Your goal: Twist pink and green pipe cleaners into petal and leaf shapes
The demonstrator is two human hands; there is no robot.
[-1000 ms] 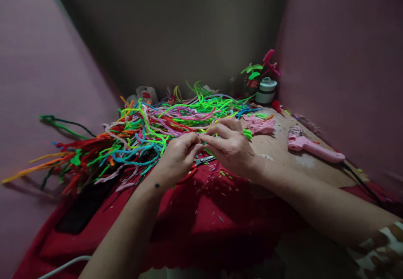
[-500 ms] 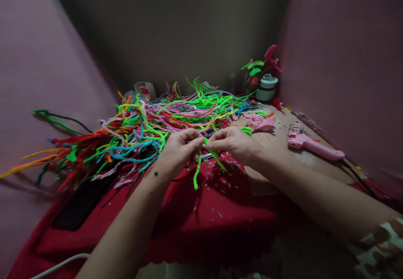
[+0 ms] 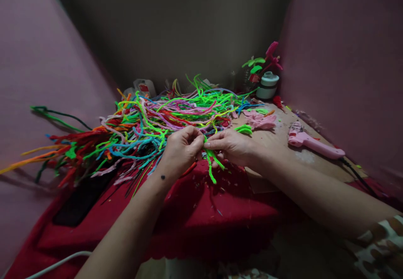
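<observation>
Between my fingers is a bright green pipe cleaner (image 3: 210,167), bent so that two ends hang down side by side. My left hand (image 3: 185,146) pinches it near the top from the left. From the right, my right hand (image 3: 231,146) grips it between thumb and forefinger, close against the left fingertips. Behind my hands lies a big heap of pipe cleaners (image 3: 189,106) in green, pink, red, blue and orange. Beside my right hand are some green bent pieces (image 3: 244,129). The top of the held piece is partly covered by my fingers.
A pink glue gun (image 3: 315,143) lies on a cardboard sheet (image 3: 277,144) at the right, its cord trailing rightward. Pink pieces (image 3: 260,120) and a lidded jar (image 3: 267,86) are behind it. On the red cloth (image 3: 201,216) at left is a flat black object (image 3: 80,205).
The hanging green ends have come closer together, the left one swinging right. My right hand has turned slightly, its fingers now around the strands. Both hands stay near the same spot.
</observation>
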